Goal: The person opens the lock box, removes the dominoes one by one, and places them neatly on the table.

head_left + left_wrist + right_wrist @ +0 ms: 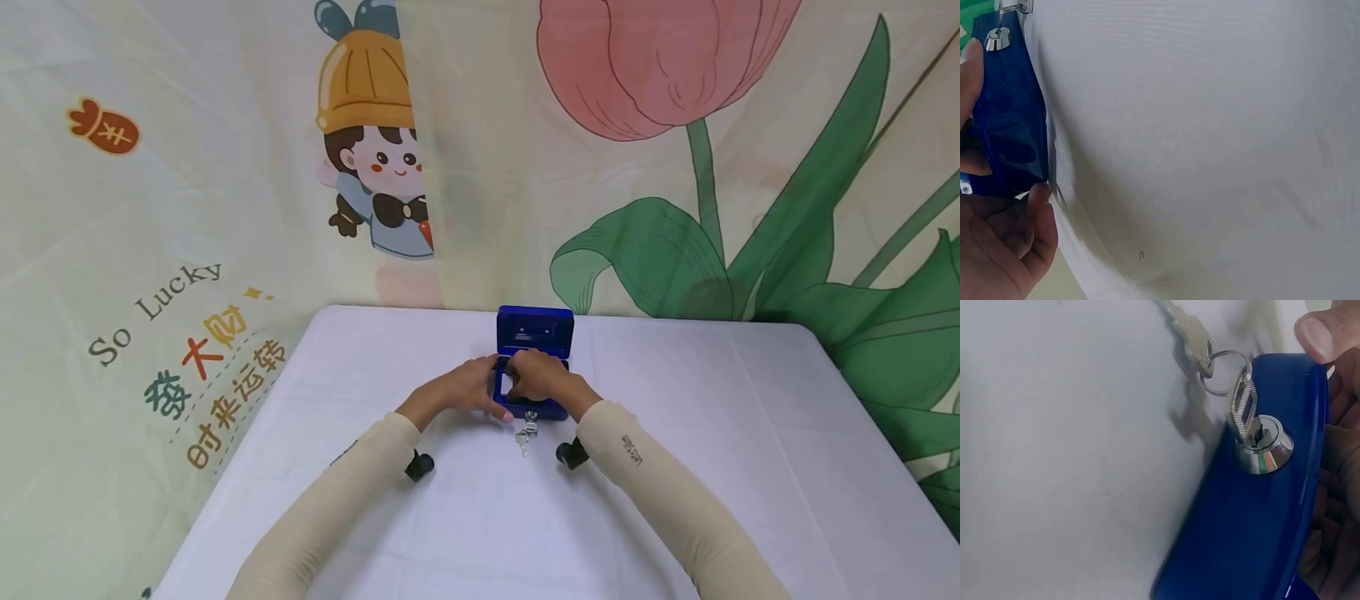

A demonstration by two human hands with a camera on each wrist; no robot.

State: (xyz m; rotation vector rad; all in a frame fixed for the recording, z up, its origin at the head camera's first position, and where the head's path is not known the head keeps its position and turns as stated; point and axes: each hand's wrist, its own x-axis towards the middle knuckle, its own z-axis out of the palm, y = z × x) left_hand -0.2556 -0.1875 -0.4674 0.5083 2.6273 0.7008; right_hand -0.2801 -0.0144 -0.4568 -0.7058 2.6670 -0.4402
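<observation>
A blue metal cash box [552, 410] stands on the table with its lid [535, 327] raised at the back. My left hand [471, 386] grips the box's left side, its thumb at the front left corner. Over the opening, my right hand [534, 374] reaches inside with bent fingers [1329, 509]; I cannot tell whether they hold anything. Beside these fingers a white patch [506, 383] shows within the box. One key [1244, 406] sits in the round silver lock [1269, 453] on the front, and a second key [1194, 337] hangs from the same ring [1225, 353].
A white cloth [465, 517] covers the table. Behind it hangs a printed backdrop [480, 167] with a tulip and a cartoon figure. Small black wrist devices [420, 467] are on both forearms, near the front of the box.
</observation>
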